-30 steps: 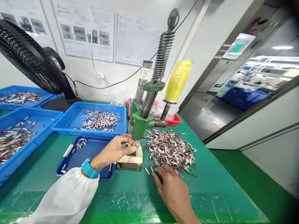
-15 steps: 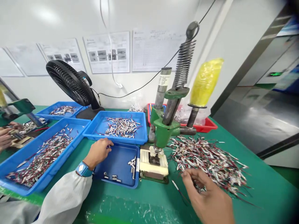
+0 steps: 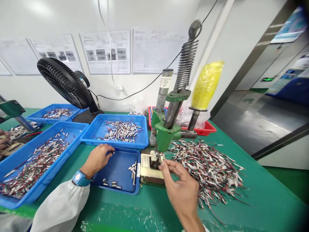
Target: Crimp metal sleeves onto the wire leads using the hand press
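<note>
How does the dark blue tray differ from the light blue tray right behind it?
The dark tray holds a few loose silver cylinders; the light tray holds a heap of wired parts. The dark tray has lower walls than the light tray. The left hand is at the dark tray; no hand is at the light tray. Both sit open on the table.

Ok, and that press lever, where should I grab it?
Probably best around the middle of the yellow-wrapped grip, coming from the right: it leans up and outward, the spring stands to its left, and the dark collar at its base should stop your hand sliding down.
</note>
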A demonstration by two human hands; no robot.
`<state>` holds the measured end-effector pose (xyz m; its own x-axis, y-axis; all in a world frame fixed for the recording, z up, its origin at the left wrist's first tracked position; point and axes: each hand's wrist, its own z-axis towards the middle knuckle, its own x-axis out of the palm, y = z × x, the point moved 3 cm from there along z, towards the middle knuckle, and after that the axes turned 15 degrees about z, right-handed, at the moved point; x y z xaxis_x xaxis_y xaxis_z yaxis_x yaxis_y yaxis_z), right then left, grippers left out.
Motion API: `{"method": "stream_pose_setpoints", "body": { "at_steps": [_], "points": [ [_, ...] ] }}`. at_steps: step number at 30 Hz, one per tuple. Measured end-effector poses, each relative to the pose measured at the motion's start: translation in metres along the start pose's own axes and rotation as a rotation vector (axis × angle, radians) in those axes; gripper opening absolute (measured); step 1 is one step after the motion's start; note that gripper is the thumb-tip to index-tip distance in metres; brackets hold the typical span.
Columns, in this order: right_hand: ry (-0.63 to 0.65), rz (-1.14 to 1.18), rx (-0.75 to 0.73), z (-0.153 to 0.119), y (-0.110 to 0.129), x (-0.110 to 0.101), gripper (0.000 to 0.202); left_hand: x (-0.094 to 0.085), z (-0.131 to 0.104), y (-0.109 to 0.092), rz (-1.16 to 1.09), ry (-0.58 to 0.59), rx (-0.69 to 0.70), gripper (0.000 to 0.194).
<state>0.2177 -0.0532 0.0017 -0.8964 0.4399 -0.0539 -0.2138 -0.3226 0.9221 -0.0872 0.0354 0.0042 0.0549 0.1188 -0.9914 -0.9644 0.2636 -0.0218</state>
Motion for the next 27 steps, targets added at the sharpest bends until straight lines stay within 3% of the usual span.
{"method": "stream_pose_setpoints", "body": {
  "at_steps": [8, 12, 20, 22, 27],
  "points": [
    [-0.005, 0.013, -0.056, -0.003, 0.006, 0.016, 0.021, 0.004, 0.004, -0.014, 0.086, 0.025, 0.019, 0.022],
    [0.002, 0.143, 0.112, -0.004, -0.004, 0.018, 0.03, 0.005, 0.003, -0.027, -0.008, -0.05, 0.037, 0.018],
    [0.089, 0.531, 0.596, -0.001, -0.015, 0.021, 0.054, -0.016, 0.001, -0.089, -0.706, -0.228, -0.025, 0.02],
    [0.106, 0.494, 0.59, 0.0, -0.017, 0.02, 0.054, -0.019, 0.003, -0.105, -0.863, -0.228, -0.053, 0.023],
    [0.139, 0.126, 0.323, 0.001, -0.022, 0.014, 0.046, -0.019, 0.01, -0.136, -1.085, -0.193, -0.061, 0.027]
  ]
}}
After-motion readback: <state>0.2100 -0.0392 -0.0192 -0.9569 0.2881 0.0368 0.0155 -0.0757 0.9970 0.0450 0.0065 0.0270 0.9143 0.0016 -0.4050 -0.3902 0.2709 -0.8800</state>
